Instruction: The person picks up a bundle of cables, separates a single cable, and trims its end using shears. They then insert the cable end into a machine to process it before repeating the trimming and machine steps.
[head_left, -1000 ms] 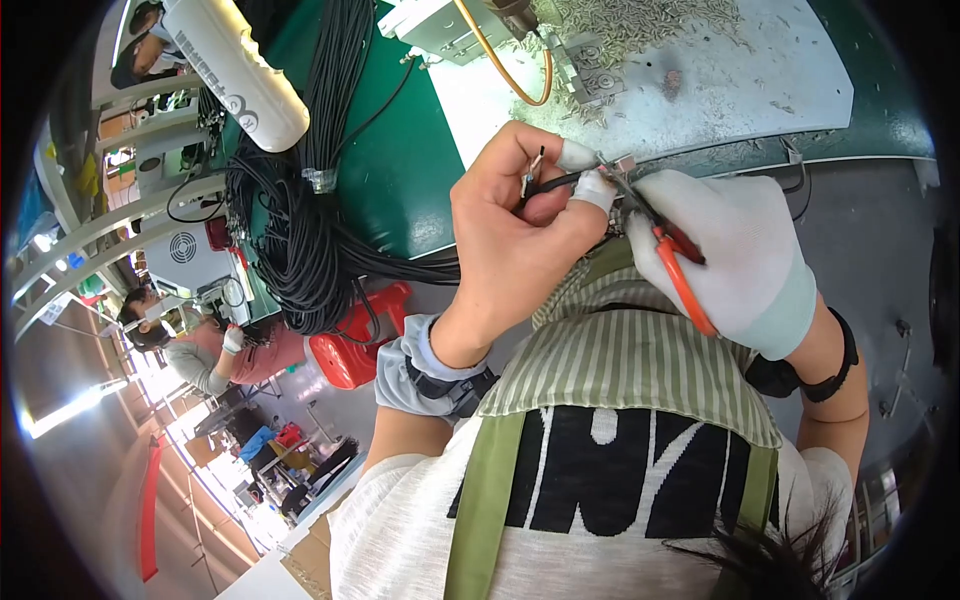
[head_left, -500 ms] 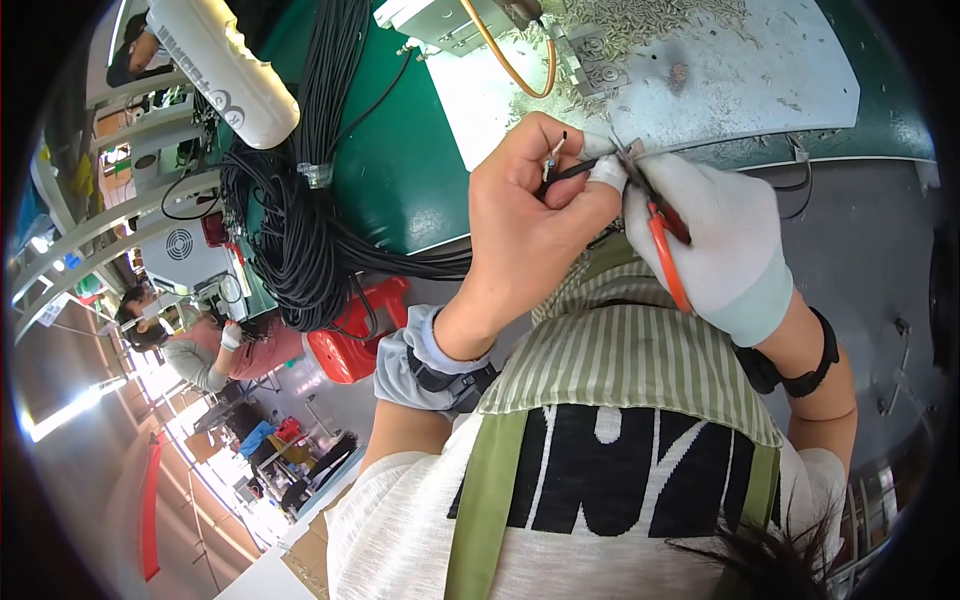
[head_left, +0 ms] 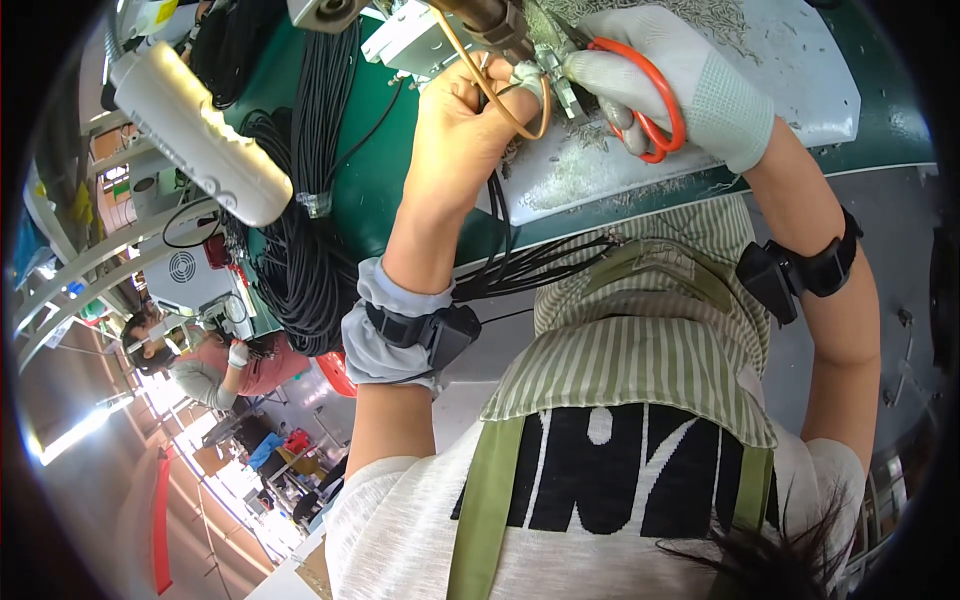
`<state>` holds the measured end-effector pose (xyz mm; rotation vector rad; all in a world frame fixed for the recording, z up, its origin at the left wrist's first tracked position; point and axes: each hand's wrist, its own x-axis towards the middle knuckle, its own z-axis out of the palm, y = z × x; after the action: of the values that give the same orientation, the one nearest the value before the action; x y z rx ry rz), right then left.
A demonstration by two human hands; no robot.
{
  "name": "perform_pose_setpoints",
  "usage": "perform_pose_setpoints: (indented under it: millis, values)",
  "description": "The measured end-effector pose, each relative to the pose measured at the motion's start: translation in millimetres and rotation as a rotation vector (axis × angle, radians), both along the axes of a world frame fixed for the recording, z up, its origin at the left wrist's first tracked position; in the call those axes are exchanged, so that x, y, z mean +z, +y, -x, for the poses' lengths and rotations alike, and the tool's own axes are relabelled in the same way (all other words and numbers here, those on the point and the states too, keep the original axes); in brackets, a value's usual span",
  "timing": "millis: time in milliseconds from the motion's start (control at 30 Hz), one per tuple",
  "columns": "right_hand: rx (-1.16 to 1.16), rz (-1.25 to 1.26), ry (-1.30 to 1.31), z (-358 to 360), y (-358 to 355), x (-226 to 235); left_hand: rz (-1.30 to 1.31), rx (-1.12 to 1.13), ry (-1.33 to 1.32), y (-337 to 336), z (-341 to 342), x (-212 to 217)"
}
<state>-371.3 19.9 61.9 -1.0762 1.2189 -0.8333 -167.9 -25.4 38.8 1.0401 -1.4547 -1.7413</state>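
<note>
My left hand (head_left: 455, 125), bare except for a fingertip cover, reaches to the bench machine beneath its metal press head (head_left: 495, 28). Its fingers are pinched together at the small metal tooling (head_left: 562, 88), and black cables (head_left: 497, 210) hang down behind the wrist. The cable end between the fingers is mostly hidden. In a white glove, my right hand (head_left: 700, 85) comes to the same tooling from the other side, thumb and forefinger close to it. Hooked in its curled fingers are snips with orange-red looped handles (head_left: 672, 110); the blades are hard to see.
A tan hose (head_left: 490, 92) curves over my left fingers. Many small metal bits (head_left: 715, 30) lie scattered on the white plate (head_left: 825, 85). Left of it are a big black cable bundle (head_left: 290, 245) and a lit lamp (head_left: 200, 130). A co-worker (head_left: 215, 375) sits far left.
Both hands have moved up and forward, from above the plate's near edge to the machine's tooling. The snips have turned in my right hand, away from the cable. The lamp appears lower.
</note>
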Motion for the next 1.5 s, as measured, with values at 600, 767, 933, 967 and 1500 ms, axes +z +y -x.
perform_pose_setpoints:
  millis: [600, 767, 933, 967, 1500]
  values:
    - [0.103, -0.059, -0.129, 2.1, -3.3, 7.2, 0.262, -0.002, -0.284, 12.8, 4.8, 14.0]
    - [0.1, -0.014, -0.161, 2.5, -1.2, 3.7, 0.276, -0.003, -0.262, 14.3, 7.2, 17.4]
    - [0.09, -0.045, -0.22, 0.9, 0.4, -2.1, 0.306, -0.075, -0.328, 10.4, 2.7, 18.9]
    - [0.061, 0.004, -0.126, -3.5, 1.7, -3.4, 0.325, -0.101, -0.363, 9.6, 0.7, 18.2]
    - [0.065, 0.059, 0.169, -14.2, 68.0, 24.4, 0.93, -0.368, -0.669, 83.2, -16.3, 26.9]
